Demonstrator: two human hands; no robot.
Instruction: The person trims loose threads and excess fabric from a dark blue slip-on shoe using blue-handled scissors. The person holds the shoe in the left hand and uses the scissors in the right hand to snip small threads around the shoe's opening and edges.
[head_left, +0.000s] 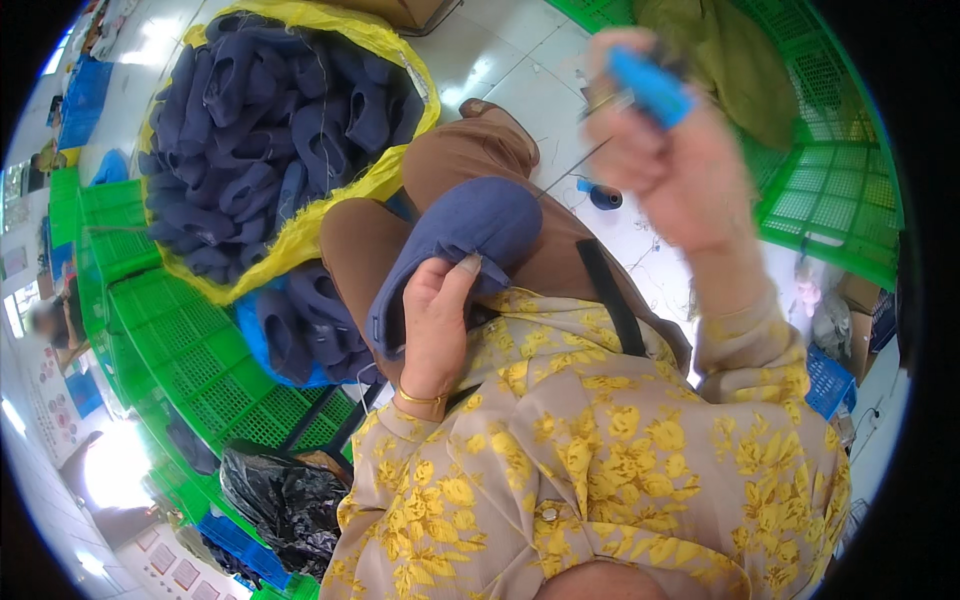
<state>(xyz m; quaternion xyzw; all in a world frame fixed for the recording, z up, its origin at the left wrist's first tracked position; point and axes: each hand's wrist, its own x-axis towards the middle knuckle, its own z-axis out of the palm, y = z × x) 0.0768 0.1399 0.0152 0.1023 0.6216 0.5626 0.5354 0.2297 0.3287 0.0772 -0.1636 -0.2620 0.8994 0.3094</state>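
My left hand (437, 318) is closed on the edge of a navy fabric slipper (490, 215), which lies over my lap with its rounded toe pointing away. My thumb presses the cloth at the opening's rim. Raised at the upper right, my right hand (665, 150) is blurred by motion and closed around a blue-handled tool (650, 88); the tool's working end cannot be made out. A dark thread (575, 165) stretches tight from the slipper's toe area up to the right hand.
A yellow-rimmed sack (425, 90) full of navy slippers (255, 130) stands at the upper left. Green plastic crates (215, 345) line the left side, and another green crate (835, 200) with olive cloth (745, 70) is at the right. A thread spool (604, 196) lies on the floor.
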